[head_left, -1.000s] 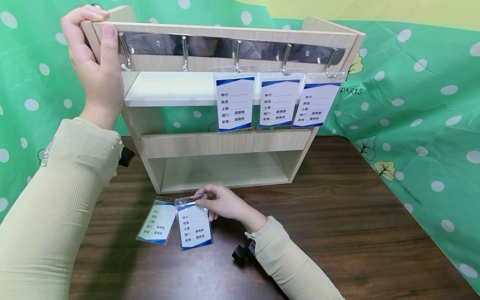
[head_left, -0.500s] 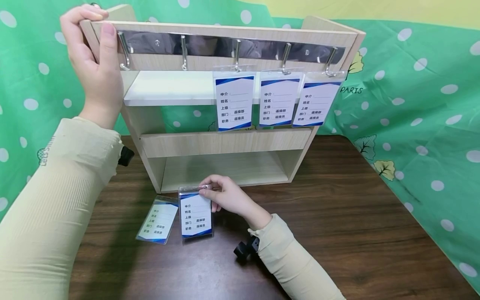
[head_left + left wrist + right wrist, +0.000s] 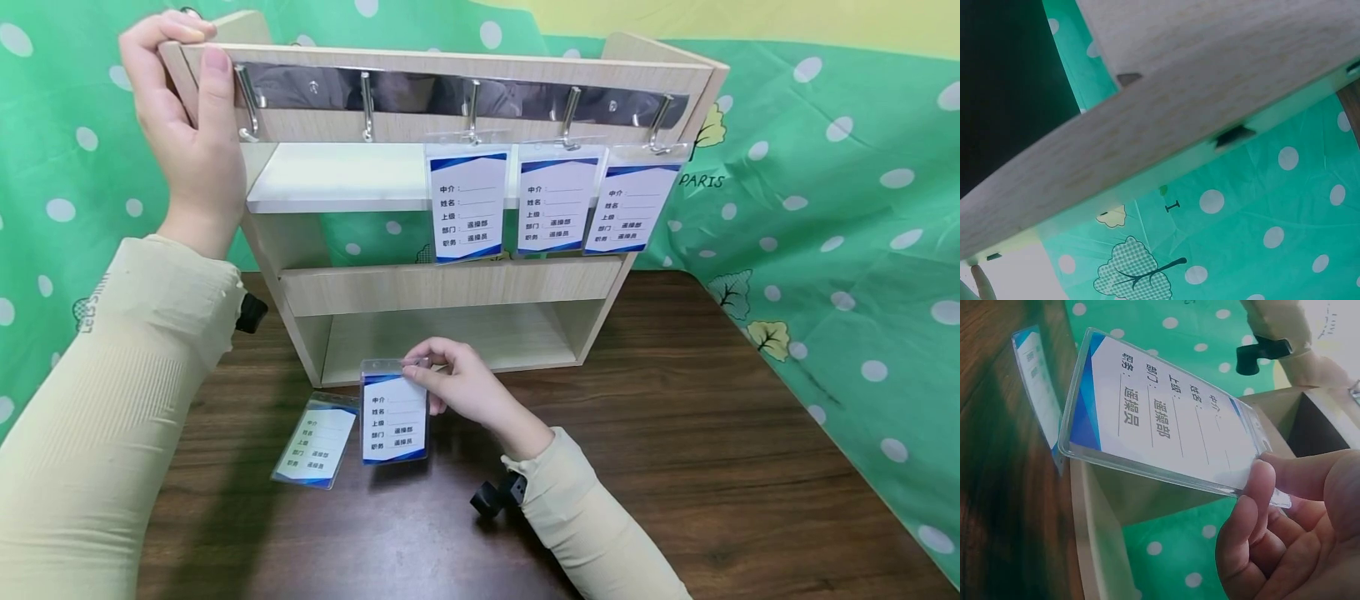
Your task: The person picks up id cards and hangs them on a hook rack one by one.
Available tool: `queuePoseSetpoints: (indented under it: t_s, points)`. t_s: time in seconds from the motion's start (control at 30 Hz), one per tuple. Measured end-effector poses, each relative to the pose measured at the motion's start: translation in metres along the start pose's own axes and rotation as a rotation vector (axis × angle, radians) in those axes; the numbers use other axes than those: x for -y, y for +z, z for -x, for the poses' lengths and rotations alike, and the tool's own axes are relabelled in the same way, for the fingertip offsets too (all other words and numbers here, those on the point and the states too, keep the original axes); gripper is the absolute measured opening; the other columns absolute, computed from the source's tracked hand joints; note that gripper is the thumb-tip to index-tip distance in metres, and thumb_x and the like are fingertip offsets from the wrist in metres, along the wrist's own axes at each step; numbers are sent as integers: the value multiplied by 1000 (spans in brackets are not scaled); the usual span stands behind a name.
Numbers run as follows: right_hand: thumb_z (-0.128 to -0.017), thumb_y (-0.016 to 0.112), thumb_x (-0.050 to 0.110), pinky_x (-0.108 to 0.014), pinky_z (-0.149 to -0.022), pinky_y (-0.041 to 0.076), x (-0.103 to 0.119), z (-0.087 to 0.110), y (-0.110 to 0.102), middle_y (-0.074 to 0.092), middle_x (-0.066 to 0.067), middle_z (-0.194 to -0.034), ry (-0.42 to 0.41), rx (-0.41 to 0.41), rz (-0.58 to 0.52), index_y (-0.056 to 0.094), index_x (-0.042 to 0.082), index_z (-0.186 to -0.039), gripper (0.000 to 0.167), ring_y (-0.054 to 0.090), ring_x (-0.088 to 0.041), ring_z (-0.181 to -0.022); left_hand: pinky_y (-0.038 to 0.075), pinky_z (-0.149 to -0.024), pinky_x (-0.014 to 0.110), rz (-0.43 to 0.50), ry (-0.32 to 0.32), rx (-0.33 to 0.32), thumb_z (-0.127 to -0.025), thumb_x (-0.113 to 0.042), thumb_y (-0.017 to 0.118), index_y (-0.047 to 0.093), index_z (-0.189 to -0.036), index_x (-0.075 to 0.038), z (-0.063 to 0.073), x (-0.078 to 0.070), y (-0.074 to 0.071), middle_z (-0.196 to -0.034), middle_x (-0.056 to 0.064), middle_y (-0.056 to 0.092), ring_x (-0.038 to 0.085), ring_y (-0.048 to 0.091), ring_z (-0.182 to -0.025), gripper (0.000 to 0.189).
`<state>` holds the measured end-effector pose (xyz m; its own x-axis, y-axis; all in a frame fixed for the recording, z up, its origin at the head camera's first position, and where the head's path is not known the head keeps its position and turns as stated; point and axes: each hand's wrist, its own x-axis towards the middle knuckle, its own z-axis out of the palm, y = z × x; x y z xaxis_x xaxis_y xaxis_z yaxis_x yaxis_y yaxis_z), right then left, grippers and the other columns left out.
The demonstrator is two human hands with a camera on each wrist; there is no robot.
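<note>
My right hand (image 3: 465, 383) pinches a clear badge holder (image 3: 393, 417) by its top right corner, thumb in front. In the right wrist view the badge holder (image 3: 1160, 419) is tilted and off the table. Another badge holder (image 3: 315, 442) lies on the table just left of it. At the upper left, my left hand (image 3: 187, 133) grips the top left corner of the wooden shelf (image 3: 450, 287). The left wrist view shows mostly the shelf's side panel (image 3: 1166, 119). Three badge holders hang from the right-hand hooks, the nearest to the middle being a white-and-blue badge (image 3: 468, 208).
A metal hook strip (image 3: 420, 92) runs along the shelf's top front; its two left hooks (image 3: 367, 108) carry nothing. The shelf stands on a dark wooden table (image 3: 712, 467). Behind and to the right hangs a green dotted cloth (image 3: 840, 208).
My right hand has lifted the badge holder from the table and carried it slightly up and to the right. The left hand stays on the shelf corner.
</note>
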<state>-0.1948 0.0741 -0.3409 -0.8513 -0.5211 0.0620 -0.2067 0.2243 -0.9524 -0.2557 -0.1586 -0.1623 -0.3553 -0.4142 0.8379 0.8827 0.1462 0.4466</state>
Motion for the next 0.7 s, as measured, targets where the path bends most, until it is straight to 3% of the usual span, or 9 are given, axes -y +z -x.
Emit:
queuePoseSetpoints:
  t_s: [0.7]
  points:
    - [-95, 61, 6, -21, -46, 42, 17, 9, -9, 62, -13, -86, -63, -86, -36, 63, -4, -109, 18, 46, -12, -47, 42, -92, 23, 5, -6, -7, -90, -3, 48, 52, -96, -13, 0, 0, 0, -107, 2, 55, 19, 53, -105, 12]
